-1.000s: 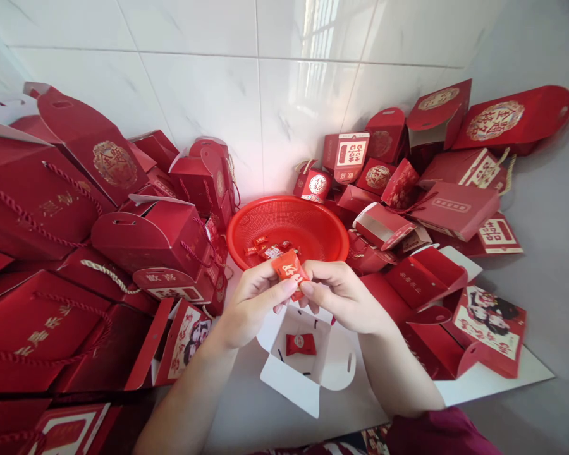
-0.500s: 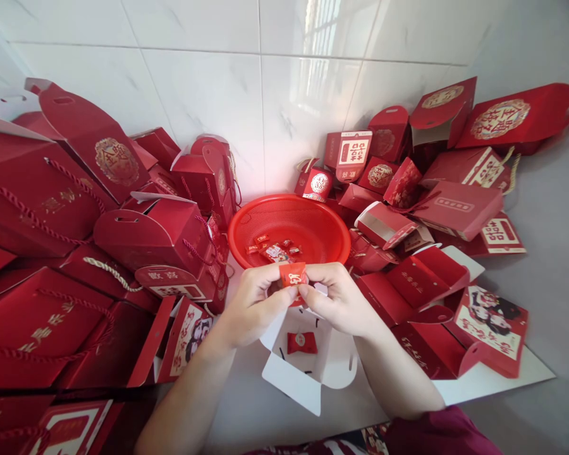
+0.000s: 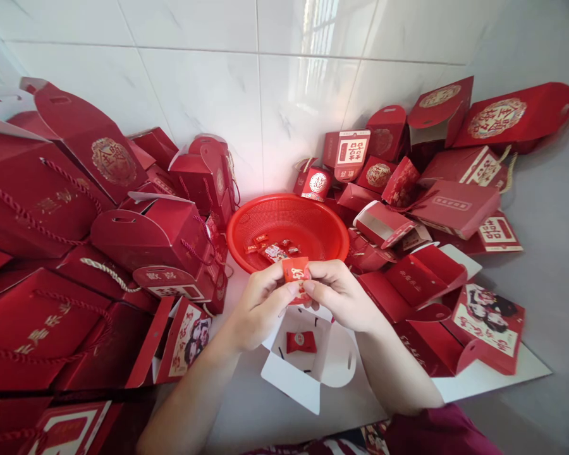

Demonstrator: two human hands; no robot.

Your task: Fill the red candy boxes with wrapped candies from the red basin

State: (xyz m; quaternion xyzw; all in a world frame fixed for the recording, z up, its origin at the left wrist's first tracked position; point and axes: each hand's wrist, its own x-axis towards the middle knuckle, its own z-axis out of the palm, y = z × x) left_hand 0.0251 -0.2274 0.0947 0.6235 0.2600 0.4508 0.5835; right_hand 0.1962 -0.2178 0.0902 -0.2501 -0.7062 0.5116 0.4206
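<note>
Between my two hands is a small red wrapped candy (image 3: 295,270) with pale writing on it. My left hand (image 3: 264,303) pinches its left side, and my right hand (image 3: 337,294) pinches its right side, thumbs toward me. Just below the hands stands an open gift box (image 3: 291,379) with its white inside showing and flaps spread. Another red wrapped candy (image 3: 301,342) lies on the bottom of that box. Beyond the hands, a red plastic basket (image 3: 239,218) holds several small wrapped sweets (image 3: 274,251).
Red gift boxes (image 3: 146,230) with rope handles are piled on the left. More red boxes (image 3: 459,205) lie heaped on the right, some open or tipped over. A white tiled wall (image 3: 199,88) rises behind the basket.
The candy and both hands have shifted very slightly, and a little more of the wrapper shows above the thumbs. The box and basket stay in place.
</note>
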